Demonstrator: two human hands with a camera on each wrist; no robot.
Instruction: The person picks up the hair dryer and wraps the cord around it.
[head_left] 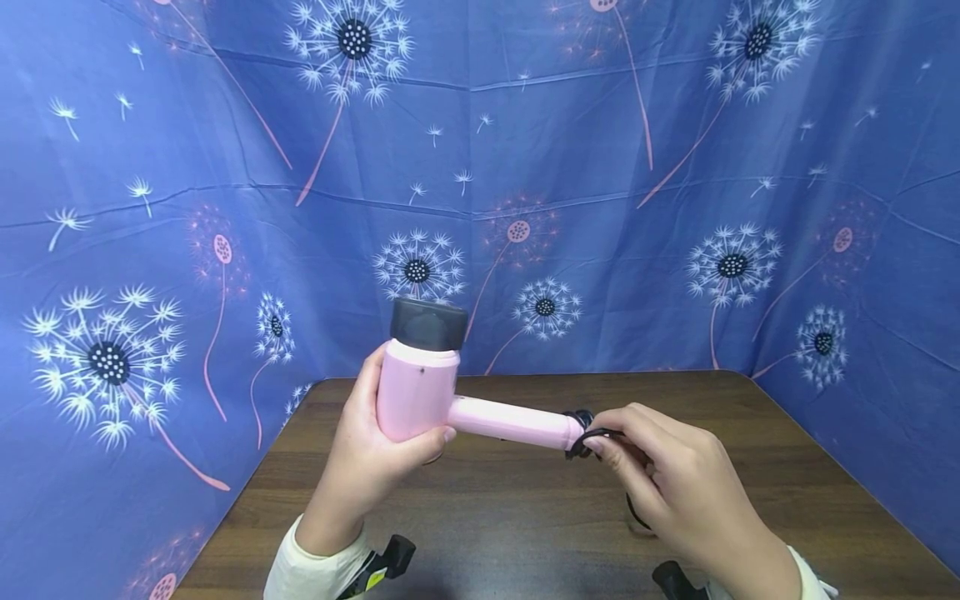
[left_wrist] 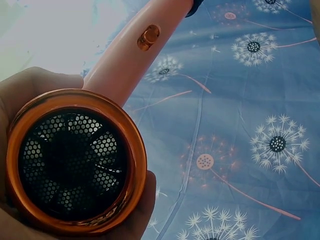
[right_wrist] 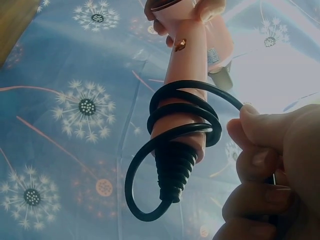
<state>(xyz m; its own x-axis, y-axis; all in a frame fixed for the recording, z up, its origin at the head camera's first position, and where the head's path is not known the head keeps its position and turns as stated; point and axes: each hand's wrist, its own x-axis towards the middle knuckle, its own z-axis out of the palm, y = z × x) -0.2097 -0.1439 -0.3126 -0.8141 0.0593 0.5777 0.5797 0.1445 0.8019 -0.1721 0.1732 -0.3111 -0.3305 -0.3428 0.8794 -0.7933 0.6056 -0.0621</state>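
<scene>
A pink hair dryer (head_left: pixel 416 392) with a black nozzle (head_left: pixel 429 325) is held up over the table, its handle (head_left: pixel 513 421) pointing right. My left hand (head_left: pixel 375 450) grips it round the body. In the left wrist view the copper-rimmed rear grille (left_wrist: pixel 75 165) and a copper switch (left_wrist: pixel 149 37) on the handle show. Black cord (right_wrist: pixel 182 110) loops several times round the handle's end, above the ribbed cord sleeve (right_wrist: pixel 175 167). My right hand (head_left: pixel 675 467) pinches the cord between thumb and forefinger, a short way from the handle. More cord hangs below that hand.
A dark brown wooden table (head_left: pixel 487 517) lies beneath both hands. Blue fabric (head_left: pixel 600 150) printed with dandelions hangs behind it and along both sides. Black wrist-worn devices sit at both cuffs.
</scene>
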